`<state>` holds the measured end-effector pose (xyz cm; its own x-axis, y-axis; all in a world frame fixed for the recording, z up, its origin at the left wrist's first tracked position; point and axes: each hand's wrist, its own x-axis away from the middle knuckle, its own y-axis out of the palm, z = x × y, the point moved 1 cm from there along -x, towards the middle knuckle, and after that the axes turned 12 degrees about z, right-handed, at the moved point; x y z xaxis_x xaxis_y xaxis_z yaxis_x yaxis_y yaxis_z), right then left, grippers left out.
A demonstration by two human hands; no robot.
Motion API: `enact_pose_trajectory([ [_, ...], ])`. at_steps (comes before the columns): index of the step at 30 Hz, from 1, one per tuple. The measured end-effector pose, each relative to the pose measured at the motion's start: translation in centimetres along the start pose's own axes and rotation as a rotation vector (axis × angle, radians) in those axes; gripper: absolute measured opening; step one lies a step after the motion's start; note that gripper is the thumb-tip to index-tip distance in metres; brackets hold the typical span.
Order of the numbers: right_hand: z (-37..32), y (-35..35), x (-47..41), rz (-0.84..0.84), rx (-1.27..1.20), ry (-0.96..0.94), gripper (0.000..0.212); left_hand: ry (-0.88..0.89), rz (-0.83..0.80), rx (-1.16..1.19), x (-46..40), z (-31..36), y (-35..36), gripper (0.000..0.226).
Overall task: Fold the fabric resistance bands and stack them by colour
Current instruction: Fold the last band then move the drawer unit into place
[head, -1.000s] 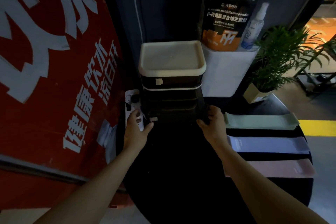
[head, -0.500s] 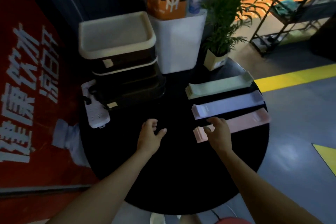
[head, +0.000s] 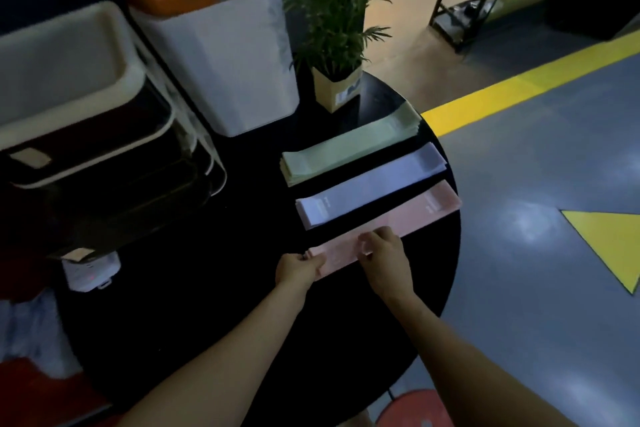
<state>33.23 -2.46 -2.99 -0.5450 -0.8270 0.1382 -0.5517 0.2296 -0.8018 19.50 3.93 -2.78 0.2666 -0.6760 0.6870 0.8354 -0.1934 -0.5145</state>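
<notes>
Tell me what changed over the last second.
Both hands left the stacked bins and came to the pink bands: left hand pinches the near end, right hand presses on top. Green bands and lilac bands lie unmoved.

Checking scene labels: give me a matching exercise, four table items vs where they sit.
Column 1:
1. pink bands
2. green bands
3. purple bands
4. potted plant

Column 2:
A. middle stack
B. behind the stacks, at the table's far edge
C. stack farthest from the person
D. under both hands

Pairs: 1-D, 2-C, 3-A, 4-B
</notes>
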Motion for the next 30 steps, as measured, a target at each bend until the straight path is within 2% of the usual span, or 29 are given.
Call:
enact_pose_trajectory([
  [4, 0.4, 0.0, -0.3, 0.004, 0.018, -0.015, 0.025, -0.131, -0.064, 0.129, -1.3, -0.3, 0.4, 0.013],
  [7, 0.6, 0.0, -0.6, -0.011, 0.019, 0.0, 0.026, -0.079, -0.1, 0.068, -1.7, -0.4, 0.3, 0.004],
  [13, -0.1, 0.3, -0.4, -0.02, 0.014, 0.02, 0.016, 0.005, -0.173, 0.088, -1.2, -0.4, -1.2, 0.015],
  [18, -3.1, 2.2, 1.9, -0.155, -0.025, -0.017, 0.014, 0.045, -0.157, 0.067, -2.3, -1.6, -6.6, 0.016],
  [23, -7.0, 4.7, 3.9, -0.29, -0.164, -0.067, 0.03, 0.013, -0.192, 0.107, -3.1, -2.6, -12.6, 0.012],
  [30, -8.9, 3.1, 4.0, -0.455, -0.431, -0.033, 0.035, 0.104, -0.305, 0.143, -1.4, -0.4, -10.5, 0.013],
])
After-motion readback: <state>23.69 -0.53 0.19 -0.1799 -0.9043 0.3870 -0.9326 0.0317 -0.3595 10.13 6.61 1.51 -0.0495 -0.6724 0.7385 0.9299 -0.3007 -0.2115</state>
